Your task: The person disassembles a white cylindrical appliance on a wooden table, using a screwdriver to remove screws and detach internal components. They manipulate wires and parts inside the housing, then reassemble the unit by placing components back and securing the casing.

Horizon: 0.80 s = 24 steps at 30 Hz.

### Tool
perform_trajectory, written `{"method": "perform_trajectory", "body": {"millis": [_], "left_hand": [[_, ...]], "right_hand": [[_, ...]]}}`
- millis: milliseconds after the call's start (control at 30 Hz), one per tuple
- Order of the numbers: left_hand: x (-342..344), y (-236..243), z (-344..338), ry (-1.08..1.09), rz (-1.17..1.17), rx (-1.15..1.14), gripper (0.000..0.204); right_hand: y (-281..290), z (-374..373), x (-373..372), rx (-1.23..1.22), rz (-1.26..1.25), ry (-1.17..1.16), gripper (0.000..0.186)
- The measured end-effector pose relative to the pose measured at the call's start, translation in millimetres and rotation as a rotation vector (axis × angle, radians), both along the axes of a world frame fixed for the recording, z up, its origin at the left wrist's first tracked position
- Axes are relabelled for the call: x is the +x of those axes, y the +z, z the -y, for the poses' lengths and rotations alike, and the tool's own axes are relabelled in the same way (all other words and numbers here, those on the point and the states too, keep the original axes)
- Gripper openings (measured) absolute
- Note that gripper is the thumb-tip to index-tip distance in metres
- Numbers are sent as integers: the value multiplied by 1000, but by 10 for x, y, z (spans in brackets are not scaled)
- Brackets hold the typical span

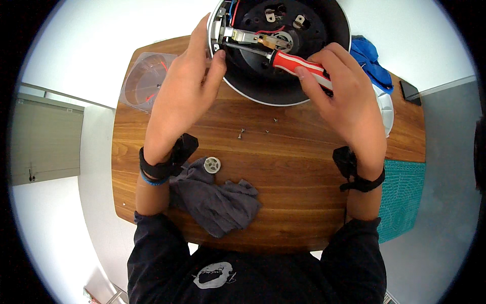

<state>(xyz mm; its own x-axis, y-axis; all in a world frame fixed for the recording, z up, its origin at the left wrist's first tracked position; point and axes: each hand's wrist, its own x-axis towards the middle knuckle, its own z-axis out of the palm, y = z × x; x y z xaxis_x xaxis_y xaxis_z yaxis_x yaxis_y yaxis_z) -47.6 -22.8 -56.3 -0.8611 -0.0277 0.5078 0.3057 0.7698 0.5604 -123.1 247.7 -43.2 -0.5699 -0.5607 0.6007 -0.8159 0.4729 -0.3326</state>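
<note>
Holds a round black housing [248, 81] at the far side of a wooden table [298, 167], with the hollow side toward the camera and the top cut off by the edge of the view. Shows, within the housing, a metal bracket [245, 36] running from the left wall toward the middle, two metal tabs [298, 21] higher up, and red and blue wires [235, 14] by the upper left wall.

Has, just left of the left forearm, a clear plastic box [144, 81] with red strands inside. Has, behind the right wrist, a partly covered white tray [387, 114]; cannot make out the contents. Has a few small screws [267, 131] lying loose on the tabletop, below the housing.

Grasps a red-and-white screwdriver [298, 65] in the right hand [344, 86], with fingers curled around the handle and thumb pressed along the side. Points the shaft leftward across the hollow, with the tip near the left rim, just beside the bracket; cannot tell of any contact with a fastener. Clasps that rim in the left hand [187, 83], with thumb near the tip and fingers outside, partly hidden. Angles both forearms up from below, with a black strap on each wrist.
</note>
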Motion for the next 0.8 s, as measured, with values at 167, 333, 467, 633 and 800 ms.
{"method": "perform_trajectory", "body": {"millis": [167, 333, 467, 633, 800], "left_hand": [[6, -13, 17, 5, -8, -1, 65], [12, -6, 39, 35, 13, -32, 64], [15, 4, 31, 34, 21, -22, 64], [-4, -19, 41, 31, 9, -14, 65], [-1, -21, 39, 22, 1, -34, 65]], "right_hand": [[12, 16, -11, 14, -54, 8, 27], [11, 43, -18, -1, -114, 13, 27], [17, 42, -25, -19, -151, 34, 27], [48, 20, -22, 11, -170, 55, 33], [41, 16, -92, 9, -274, 65, 33]]}}
